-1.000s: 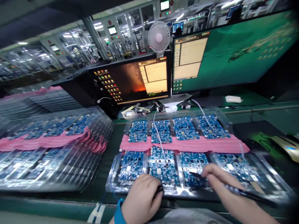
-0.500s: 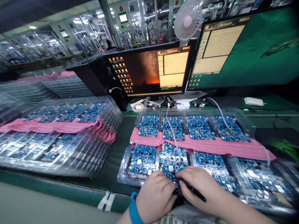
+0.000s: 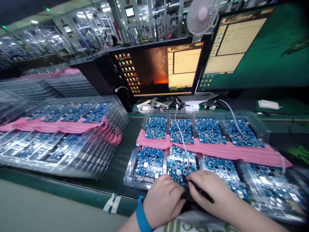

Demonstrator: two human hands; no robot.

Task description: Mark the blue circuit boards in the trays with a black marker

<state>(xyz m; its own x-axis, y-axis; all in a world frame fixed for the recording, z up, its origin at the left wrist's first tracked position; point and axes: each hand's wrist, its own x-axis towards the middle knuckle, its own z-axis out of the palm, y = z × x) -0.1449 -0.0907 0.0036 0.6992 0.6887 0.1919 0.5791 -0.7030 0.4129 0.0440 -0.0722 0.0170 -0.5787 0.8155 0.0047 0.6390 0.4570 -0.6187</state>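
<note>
My left hand point(image 3: 163, 199), with a blue wristband, is curled at the near edge of the second blue circuit board point(image 3: 179, 164) in the front row of a clear tray point(image 3: 131, 167). It pinches something small and dark that the fingers mostly hide. My right hand point(image 3: 209, 190) lies right beside it, touching it, and grips a black pen-like tool point(image 3: 201, 192). A thin white cable point(image 3: 182, 138) runs from the back of the bench down onto that same board. Several more blue boards point(image 3: 209, 130) fill the tray's far row behind a pink foam strip point(image 3: 217, 149).
A second stack of clear trays with blue boards point(image 3: 72, 135) and pink foam stands to the left. Two monitors point(image 3: 164, 69) point(image 3: 256, 48) stand at the back with a small white fan point(image 3: 202, 14) above. A white device point(image 3: 268, 104) lies far right. The green bench edge point(image 3: 72, 196) runs near me.
My right hand with the pen tool moved left from the third front-row board to meet my left hand at the second board. The view turned left and closer.
</note>
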